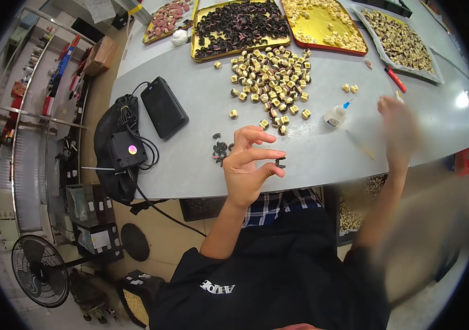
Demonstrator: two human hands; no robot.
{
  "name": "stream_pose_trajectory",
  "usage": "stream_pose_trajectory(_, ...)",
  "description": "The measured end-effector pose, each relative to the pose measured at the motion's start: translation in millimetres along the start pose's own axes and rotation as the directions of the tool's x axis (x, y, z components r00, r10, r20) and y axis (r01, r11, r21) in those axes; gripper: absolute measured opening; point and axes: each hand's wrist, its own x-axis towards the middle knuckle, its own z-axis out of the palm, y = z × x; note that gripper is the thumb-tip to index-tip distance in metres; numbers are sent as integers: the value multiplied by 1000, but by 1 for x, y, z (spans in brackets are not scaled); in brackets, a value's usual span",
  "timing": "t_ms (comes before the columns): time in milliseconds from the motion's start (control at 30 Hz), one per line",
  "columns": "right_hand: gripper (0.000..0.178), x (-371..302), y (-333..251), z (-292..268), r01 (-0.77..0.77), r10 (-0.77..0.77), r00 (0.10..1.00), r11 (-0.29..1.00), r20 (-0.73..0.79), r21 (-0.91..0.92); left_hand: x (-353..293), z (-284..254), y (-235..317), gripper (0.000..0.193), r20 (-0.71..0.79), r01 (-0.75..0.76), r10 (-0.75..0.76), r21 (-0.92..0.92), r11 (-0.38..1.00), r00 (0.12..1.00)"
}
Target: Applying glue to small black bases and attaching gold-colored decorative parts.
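Note:
Between thumb and forefinger of my left hand is a small black curved piece, held up over the near edge of the table. Several loose black and pinkish pieces lie just left of that hand. My right hand is smeared by motion above the table's right side, so its fingers cannot be made out. To its left stands a small white squeeze bottle with a blue needle tip. Beyond my left hand spreads a heap of small cream-and-black blocks.
Along the far side lie trays of pink pieces, black pieces, cream pieces and cream-and-dark blocks. A red marker is near the right. On the left, a black power bank and cables rest beside a dark bag.

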Motion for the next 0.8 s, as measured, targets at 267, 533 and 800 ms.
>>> stream_pose_trajectory(267, 23, -91, -34, 34, -154, -10, 946, 863, 323, 481, 3, 3, -2, 32, 52, -52, 47, 96, 994, 998)
stream_pose_trajectory(533, 18, -95, -52, 60, -415, 217, 893, 735, 393, 537, 1, 3, 0, 30, 101, -18, 4, 141, 990, 995)
stream_pose_trajectory(800, 34, -98, -41, 63, -573, 212, 796, 569, 567, 591, 2, 2, -3, 32, 151, -94, 66, 185, 978, 986)
